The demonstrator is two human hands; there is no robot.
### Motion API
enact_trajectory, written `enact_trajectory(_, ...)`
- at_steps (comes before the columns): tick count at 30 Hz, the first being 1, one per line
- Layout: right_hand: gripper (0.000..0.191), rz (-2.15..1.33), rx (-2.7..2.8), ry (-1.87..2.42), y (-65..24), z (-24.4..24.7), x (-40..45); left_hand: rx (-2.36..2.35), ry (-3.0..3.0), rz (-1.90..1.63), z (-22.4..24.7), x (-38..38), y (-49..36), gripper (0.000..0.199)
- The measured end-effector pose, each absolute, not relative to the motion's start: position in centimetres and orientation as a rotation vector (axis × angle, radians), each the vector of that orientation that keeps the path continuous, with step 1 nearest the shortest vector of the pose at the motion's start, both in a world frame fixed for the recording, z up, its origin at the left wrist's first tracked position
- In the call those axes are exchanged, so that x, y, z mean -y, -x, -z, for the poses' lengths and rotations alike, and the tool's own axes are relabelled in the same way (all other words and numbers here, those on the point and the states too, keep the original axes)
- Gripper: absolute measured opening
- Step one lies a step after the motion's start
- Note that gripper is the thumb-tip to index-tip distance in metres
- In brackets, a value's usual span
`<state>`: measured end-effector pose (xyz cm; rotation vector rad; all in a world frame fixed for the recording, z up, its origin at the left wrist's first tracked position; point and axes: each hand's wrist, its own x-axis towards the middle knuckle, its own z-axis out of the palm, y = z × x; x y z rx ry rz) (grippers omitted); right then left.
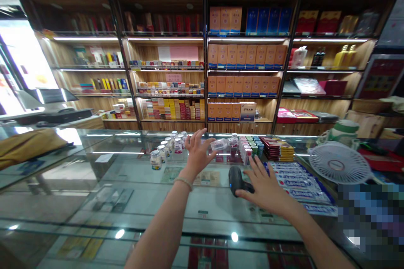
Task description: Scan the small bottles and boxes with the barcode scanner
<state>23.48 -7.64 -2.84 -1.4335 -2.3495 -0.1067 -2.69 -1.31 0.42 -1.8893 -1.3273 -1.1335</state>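
Note:
My left hand (197,153) is over the glass counter, its thumb and index finger closed on a small clear jar (220,144) tipped on its side. The other fingers of that hand are raised and spread. Close to the jar's right end stands another small jar (234,140). My right hand (268,187) has its fingers stretched apart over the handle of a black barcode scanner (235,180), which lies on the glass. The thumb is beside the handle; whether it touches is unclear. Left of my left hand stand several small white-capped jars (155,159) in rows.
Rows of small coloured packs (245,149), stacked red and yellow packets (277,149) and blue-white boxes (299,183) are on the right. Beyond them are a white fan (339,163) and a green-white jug (344,131). Brown cloth (31,147) lies at left. Stocked shelves (248,71) stand behind.

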Motion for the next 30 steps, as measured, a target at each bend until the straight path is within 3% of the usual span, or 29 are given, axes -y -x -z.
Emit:
enact_trajectory(7, 0.050, 0.080, 2.077, 1.529, -19.6, -1.9, 1.5, 1.337, 1.862, 1.157, -0.4, 1.2, 2.8, 0.034)
enact_trajectory(15, 0.034, -0.161, 2.010, 1.489, -16.8, -0.3, -1.9, 1.365, 1.836, 1.176, -0.6, 1.4, 2.9, 0.037)
enact_trajectory(25, 0.033, -0.319, 1.810, 1.184, -18.7, 0.0, -2.4, 1.521, 1.947, 1.445, 0.2, 0.2, 0.7, 0.026)
enact_trajectory(30, 0.037, -0.388, 1.725, 1.119, -19.0, 0.0, -2.4, 1.548, 2.126, 1.438, 1.0, -0.9, 0.3, 0.037)
